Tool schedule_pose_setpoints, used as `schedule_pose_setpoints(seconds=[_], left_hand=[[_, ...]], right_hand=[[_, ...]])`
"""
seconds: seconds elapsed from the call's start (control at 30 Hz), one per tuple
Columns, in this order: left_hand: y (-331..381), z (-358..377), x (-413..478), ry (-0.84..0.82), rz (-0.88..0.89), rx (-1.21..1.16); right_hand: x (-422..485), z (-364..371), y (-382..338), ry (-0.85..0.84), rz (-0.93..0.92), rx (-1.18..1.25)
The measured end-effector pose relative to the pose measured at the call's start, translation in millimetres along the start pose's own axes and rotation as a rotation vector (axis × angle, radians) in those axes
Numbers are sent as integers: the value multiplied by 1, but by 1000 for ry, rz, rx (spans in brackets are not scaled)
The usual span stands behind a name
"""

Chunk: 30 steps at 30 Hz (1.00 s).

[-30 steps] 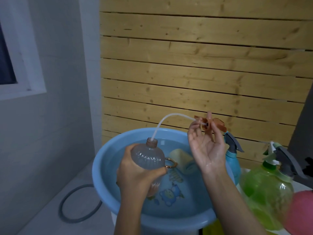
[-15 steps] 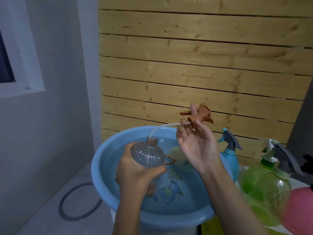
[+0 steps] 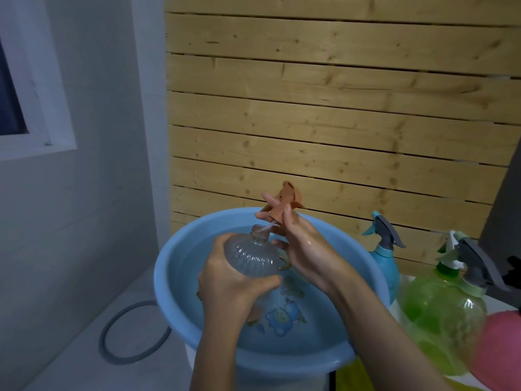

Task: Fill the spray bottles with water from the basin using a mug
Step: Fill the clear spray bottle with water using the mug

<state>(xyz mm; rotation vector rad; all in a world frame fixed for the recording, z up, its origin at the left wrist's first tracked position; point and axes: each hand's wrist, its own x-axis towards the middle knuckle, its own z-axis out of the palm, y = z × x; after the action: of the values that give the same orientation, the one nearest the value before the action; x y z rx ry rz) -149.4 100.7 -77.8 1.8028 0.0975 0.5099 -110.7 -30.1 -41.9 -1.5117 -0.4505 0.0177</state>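
the left hand (image 3: 231, 286) grips the clear ribbed bottle (image 3: 251, 256) round its belly, fingers (image 3: 267, 280) curled tight against the plastic, and holds it tilted above the water in the blue basin (image 3: 163, 280). the right hand (image 3: 304, 249) pinches the orange spray head (image 3: 284, 204) by its collar between thumb and a couple of fingers (image 3: 287, 218), with the others spread loosely. the thin dip tube (image 3: 267, 227) runs from the head down into the open neck, and the head sits just above the neck without touching it.

the step in hand looks like seating the head on the bottle (how much water is inside i cannot tell through the ribbed plastic). to do it well, bring the bottle upright first so the neck faces the collar squarely. feed the rest of the tube straight down so it does not kink against the wall. lower the collar flat onto the thread before turning, since a crooked start would cross-thread or leak. both hands look wet, so a firm hold on the belly matters while the other hand twists.

the mug (image 3: 284, 263) shows only as a gold handle behind the bottle, in the basin. a blue spray bottle (image 3: 384, 266) and a green spray bottle (image 3: 439, 311) stand to the right of the basin, heads on.
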Motion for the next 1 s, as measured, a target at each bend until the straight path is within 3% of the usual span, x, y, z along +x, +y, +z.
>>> schedule_pose_setpoints(seconds=[0.27,0.47,0.73,1.0], left_hand=[[1,0,0,-7,-26,3],[3,-1,-1,-10,-17,-40],[1,-1,0,16,-27,-44],[0,-3,-1,35,-7,-33]], right_hand=[[0,7,4,-65,31,18],[0,6,3,91,-72,16],[-3,7,3,-89,-97,-76],[-3,10,0,-13,-140,-167]])
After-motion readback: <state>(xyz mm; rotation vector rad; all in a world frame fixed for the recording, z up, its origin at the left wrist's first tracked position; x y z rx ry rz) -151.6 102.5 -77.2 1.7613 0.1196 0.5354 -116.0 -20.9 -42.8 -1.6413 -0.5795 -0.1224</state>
